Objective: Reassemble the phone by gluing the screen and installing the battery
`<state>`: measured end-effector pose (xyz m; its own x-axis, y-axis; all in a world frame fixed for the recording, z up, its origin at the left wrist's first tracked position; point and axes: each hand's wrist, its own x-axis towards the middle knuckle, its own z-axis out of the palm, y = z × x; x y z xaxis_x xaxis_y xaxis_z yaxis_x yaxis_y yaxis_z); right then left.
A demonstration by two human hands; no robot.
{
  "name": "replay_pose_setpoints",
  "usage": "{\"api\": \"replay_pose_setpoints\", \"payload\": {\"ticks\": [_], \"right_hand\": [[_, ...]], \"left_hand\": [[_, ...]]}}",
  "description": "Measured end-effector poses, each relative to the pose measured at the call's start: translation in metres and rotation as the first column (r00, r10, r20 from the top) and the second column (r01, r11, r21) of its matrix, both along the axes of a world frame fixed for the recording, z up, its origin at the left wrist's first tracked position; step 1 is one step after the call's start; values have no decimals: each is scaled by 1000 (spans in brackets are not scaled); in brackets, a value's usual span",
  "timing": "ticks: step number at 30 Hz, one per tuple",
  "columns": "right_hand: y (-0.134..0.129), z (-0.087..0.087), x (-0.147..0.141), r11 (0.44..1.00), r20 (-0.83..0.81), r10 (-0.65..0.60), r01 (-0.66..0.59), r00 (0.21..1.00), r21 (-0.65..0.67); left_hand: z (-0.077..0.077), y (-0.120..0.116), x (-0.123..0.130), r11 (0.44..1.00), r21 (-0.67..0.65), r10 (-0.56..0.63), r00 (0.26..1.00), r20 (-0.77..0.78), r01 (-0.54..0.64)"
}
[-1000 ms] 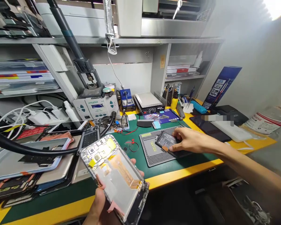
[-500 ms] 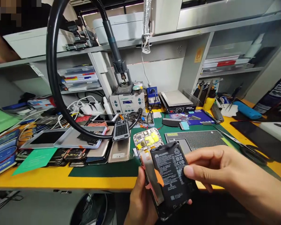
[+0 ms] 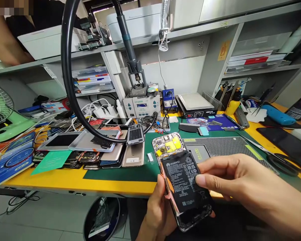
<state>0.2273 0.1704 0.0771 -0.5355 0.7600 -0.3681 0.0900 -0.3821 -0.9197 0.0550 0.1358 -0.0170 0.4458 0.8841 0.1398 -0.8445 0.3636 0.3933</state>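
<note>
My left hand [image 3: 157, 209] grips an opened phone [image 3: 194, 217] from below and along its left edge, above the table's front edge. Yellow tape and camera parts show at the phone's top end. My right hand [image 3: 230, 180] pinches the right edge of a black HUAWEI battery [image 3: 184, 180] between thumb and fingers. The battery lies over the phone's middle, nearly in line with the frame. Orange and pink strips stick out along its left side. Whether the battery rests fully flat in the phone is not clear.
A black hose [image 3: 65, 67] loops in front of a hot-air station [image 3: 142, 105]. Stacked phones and trays [image 3: 90, 144] lie left on the green mat. A perforated plate [image 3: 223, 147] and scissors [image 3: 281, 164] lie right. Another person's arm [image 3: 5, 43] is behind the shelf.
The battery has shifted left over the phone and lined up with it, covering the strip area that showed before. The whole view has shifted, with more of the green fan now showing.
</note>
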Motion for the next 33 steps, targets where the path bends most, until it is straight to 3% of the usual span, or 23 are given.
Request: {"api": "replay_pose_setpoints", "payload": {"ticks": [11,16,21,27,30,33], "right_hand": [[-3,-1,1,1000,68,18,-19,998,21],[-5,3,4,983,248,62,-102,967,152],[-8,3,7,928,441,-16,-151,897,341],[-13,0,5,942,346,-39,-81,937,327],[-18,1,2,902,360,-127,-44,924,430],[-21,5,1,814,415,-178,-104,892,572]], "left_hand": [[-1,0,0,1000,-27,-16,996,-91,14],[-1,-1,1,999,-28,-30,995,-97,28],[2,-3,3,1000,4,-29,997,-68,29],[1,-8,0,995,-96,-2,1000,-25,-1],[-7,-9,-3,995,-49,86,996,-36,-88],[-16,-8,-7,993,8,119,992,33,-119]]}}
